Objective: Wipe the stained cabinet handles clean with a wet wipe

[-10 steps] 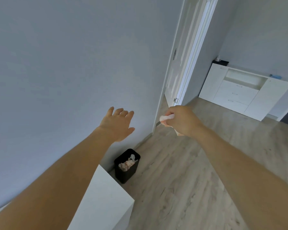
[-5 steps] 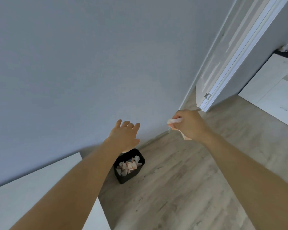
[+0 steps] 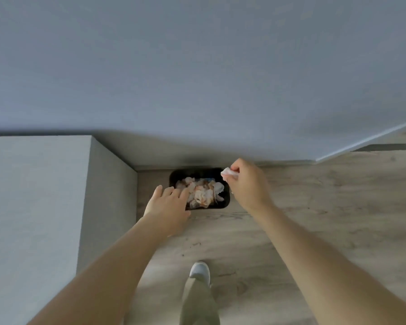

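My right hand [image 3: 249, 184] pinches a crumpled white wet wipe [image 3: 227, 173] between fingertips and thumb, held over the right rim of a black waste bin [image 3: 176, 174]. The bin stands on the floor against the wall and holds several used, stained wipes [image 3: 202, 192]. My left hand [image 3: 168, 205] hovers with fingers spread and straight over the bin's left front corner, holding nothing. No cabinet handles are in view.
A white cabinet [image 3: 38, 207] fills the left side, its side panel close to the bin. A grey wall [image 3: 197, 66] runs across the top. Wooden floor [image 3: 326, 207] spreads to the right. My leg and white shoe [image 3: 199, 270] are below.
The view has swung down and left from the doorway to straight over the bin. Both hands have dropped toward the bin, the right one still pinching the wipe.
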Motion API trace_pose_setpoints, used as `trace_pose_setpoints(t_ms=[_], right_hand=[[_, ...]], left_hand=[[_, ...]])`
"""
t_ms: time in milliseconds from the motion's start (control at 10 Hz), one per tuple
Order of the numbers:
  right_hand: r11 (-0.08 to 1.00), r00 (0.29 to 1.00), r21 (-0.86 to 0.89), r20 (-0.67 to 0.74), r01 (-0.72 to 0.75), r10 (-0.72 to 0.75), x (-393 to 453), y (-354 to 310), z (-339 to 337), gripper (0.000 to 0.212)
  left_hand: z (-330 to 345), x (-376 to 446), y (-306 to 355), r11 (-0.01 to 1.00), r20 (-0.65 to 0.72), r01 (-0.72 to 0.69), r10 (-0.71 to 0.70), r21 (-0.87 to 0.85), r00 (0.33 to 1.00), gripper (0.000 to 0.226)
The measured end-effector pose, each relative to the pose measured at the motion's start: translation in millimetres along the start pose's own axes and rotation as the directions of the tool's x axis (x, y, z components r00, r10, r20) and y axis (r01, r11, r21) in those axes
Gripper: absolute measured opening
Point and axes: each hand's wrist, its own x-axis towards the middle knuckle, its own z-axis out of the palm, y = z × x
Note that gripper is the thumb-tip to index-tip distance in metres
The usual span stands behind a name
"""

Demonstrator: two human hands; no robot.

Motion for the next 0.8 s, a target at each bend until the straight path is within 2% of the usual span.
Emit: trace_pose_setpoints(t_ms=[200,300,400,500,700,800], right_hand=[[0.996,0.992,-0.045,0.110,0.074,-0.069,44.9,61.9,104.7,0.017],[0.988,0.983,-0.087,0.149,0.125,-0.111,58.2,78.6,137.4,0.014],[0.976,0.969,-0.126,0.197,0.177,-0.150,62.0,86.3,154.8,0.021],[0.972,0.960,-0.134,0.230,0.194,-0.160,59.3,85.2,153.3,0.025],[0.962,0.954,-0.161,0.241,0.218,-0.176,45.7,53.9,109.6,0.029],[0.959,0.960,-0.164,0.198,0.232,-0.199,25.9,25.2,79.5,0.033]], left_hand=[[68.9,69.9,1.7,0.996,0.068,0.076,-0.079,0.046,0.995,0.058],[93.7,90.4,-0.7,0.993,0.073,0.100,-0.104,0.058,0.992,0.057],[111.0,96.7,-4.5,0.991,0.085,0.105,-0.112,0.081,0.990,0.054],[113.0,93.4,-10.3,0.989,0.106,0.122,-0.131,0.084,0.986,0.054],[79.9,64.3,-22.5,0.988,-0.029,0.123,-0.120,0.090,0.992,0.047],[59.8,29.7,-33.8,0.990,-0.093,0.106,-0.097,0.091,0.991,0.050]])
